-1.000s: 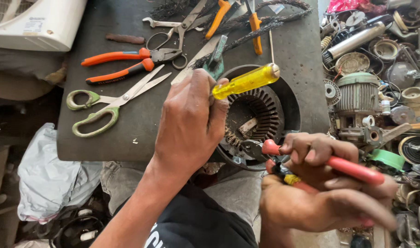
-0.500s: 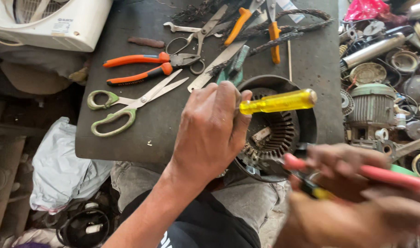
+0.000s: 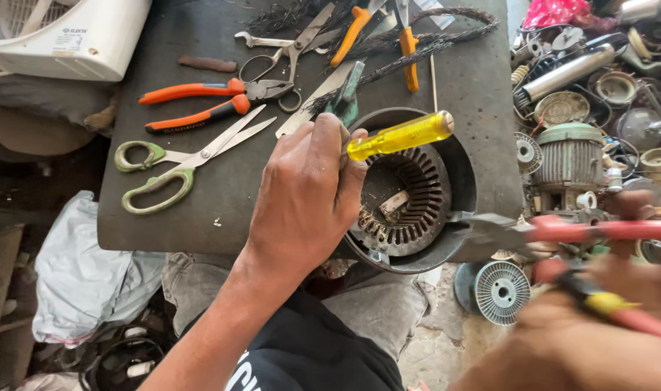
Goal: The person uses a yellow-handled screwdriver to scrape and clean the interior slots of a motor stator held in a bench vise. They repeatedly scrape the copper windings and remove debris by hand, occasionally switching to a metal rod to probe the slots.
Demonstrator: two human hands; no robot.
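Note:
My left hand [image 3: 305, 195] is closed around a screwdriver with a clear yellow handle [image 3: 399, 135], held over a round motor stator [image 3: 410, 195]. The stator rests at the near edge of a dark work board [image 3: 475, 80], and the screwdriver's shaft is hidden behind my fingers. Blurred at the lower right, my right hand [image 3: 598, 340] grips red-handled pliers [image 3: 598, 230]. Their grey jaws reach toward the stator's right rim. A yellow and red part also shows in that hand.
On the board lie green-handled scissors [image 3: 175, 170], orange-handled pliers [image 3: 200, 101], another pair of scissors, a wrench and wire brushes. A white appliance [image 3: 62, 32] sits at the top left. A grey motor [image 3: 569, 156] and a heap of metal parts fill the right. A plastic bag [image 3: 84, 275] lies below.
My right hand with the red-handled pliers has swung out to the right and nearer the camera, now blurred. My left hand keeps the screwdriver over the stator.

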